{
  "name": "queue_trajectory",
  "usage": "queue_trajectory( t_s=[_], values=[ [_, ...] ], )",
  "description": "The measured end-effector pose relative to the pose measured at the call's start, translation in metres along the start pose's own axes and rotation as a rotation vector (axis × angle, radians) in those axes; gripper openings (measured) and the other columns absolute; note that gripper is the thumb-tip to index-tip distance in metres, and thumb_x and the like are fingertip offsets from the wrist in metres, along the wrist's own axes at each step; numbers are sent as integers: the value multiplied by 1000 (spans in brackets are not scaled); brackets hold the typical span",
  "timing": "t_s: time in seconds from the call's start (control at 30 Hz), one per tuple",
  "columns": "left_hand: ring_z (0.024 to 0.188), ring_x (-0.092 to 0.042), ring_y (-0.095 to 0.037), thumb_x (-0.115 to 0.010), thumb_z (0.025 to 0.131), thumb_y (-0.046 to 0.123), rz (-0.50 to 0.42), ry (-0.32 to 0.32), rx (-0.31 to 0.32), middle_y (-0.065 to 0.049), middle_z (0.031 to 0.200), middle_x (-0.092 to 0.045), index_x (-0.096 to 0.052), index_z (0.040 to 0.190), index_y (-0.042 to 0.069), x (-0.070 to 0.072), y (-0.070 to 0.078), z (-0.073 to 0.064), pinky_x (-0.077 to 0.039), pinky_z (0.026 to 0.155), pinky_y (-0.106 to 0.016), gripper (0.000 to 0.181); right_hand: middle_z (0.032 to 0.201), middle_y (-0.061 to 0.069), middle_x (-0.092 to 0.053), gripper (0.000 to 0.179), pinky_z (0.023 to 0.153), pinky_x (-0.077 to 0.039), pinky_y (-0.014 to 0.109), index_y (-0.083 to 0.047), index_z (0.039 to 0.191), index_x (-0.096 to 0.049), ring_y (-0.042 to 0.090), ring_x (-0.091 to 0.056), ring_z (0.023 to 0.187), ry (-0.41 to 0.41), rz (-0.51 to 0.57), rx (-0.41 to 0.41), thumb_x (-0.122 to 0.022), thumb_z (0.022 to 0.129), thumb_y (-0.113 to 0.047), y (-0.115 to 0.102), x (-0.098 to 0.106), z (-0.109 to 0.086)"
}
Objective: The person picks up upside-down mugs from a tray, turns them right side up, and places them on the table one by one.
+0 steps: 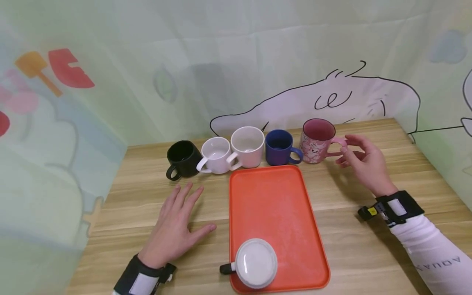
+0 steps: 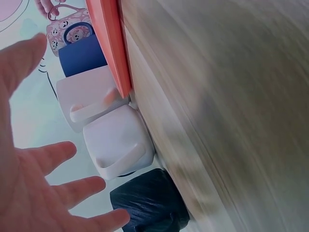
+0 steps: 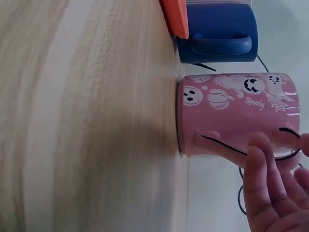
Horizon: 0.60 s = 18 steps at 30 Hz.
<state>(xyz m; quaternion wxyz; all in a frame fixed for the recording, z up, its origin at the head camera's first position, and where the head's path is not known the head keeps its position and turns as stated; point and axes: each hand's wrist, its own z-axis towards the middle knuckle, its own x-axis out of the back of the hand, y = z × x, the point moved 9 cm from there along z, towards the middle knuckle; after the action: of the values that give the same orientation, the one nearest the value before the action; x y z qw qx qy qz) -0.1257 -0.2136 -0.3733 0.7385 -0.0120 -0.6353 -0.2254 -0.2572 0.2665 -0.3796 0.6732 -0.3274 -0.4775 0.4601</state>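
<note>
My right hand (image 1: 365, 162) is at the handle of a pink mug (image 3: 227, 111) printed with white ghosts and pumpkins. In the head view its thumb and forefinger pinch that handle; the mug stands upright at the right end of a row. To its left stand a blue mug (image 1: 279, 148), a large white mug (image 1: 248, 149), a smaller white mug (image 1: 216, 156) and a black mug (image 1: 187, 159). My left hand (image 1: 177, 229) hovers with spread fingers over the wood, nearest the black mug, and holds nothing.
An orange-red tray (image 1: 269, 205) lies in front of the row. On its near left corner sits a white cup (image 1: 256, 262) with a black-ended handle pointing left, its round pale face up. A printed cloth (image 1: 206, 73) hangs behind the wooden table (image 1: 121, 213).
</note>
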Motion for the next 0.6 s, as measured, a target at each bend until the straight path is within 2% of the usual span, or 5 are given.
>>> queue_trajectory(
  t_s=[0.13,0.3,0.47,0.6],
  values=[
    [150,-31,-52,-79,89,63,-35,-1,-7,-23,165,-37,-42,162,13,-1,1,-1,-28,119,-70,96,134,10,-56,48,69,-58,15,1,150,-45,2,-71,80,71,-33,6,-64,107,-7,-2,8,-5],
    [149,-36,-48,-79,91,60,-91,-16,-18,-22,163,-41,-44,161,11,-3,2,-1,-29,120,-68,92,129,0,-58,47,65,-54,12,2,147,-49,1,-69,78,153,-62,83,-65,103,1,-21,18,-15],
    [150,-36,-45,-79,92,57,-135,-24,-19,-21,164,-40,-45,160,10,-2,5,-1,-31,119,-68,90,126,-4,-62,43,66,-52,10,2,141,-57,0,-69,78,126,-116,179,-67,100,6,-45,14,-24],
    [151,-37,-41,-80,92,55,-164,-16,-35,-20,164,-41,-47,159,10,1,8,3,-33,119,-66,87,124,8,-66,48,72,-52,8,4,137,-61,-3,-69,81,74,-163,292,-71,92,17,-62,7,-32]
  ],
)
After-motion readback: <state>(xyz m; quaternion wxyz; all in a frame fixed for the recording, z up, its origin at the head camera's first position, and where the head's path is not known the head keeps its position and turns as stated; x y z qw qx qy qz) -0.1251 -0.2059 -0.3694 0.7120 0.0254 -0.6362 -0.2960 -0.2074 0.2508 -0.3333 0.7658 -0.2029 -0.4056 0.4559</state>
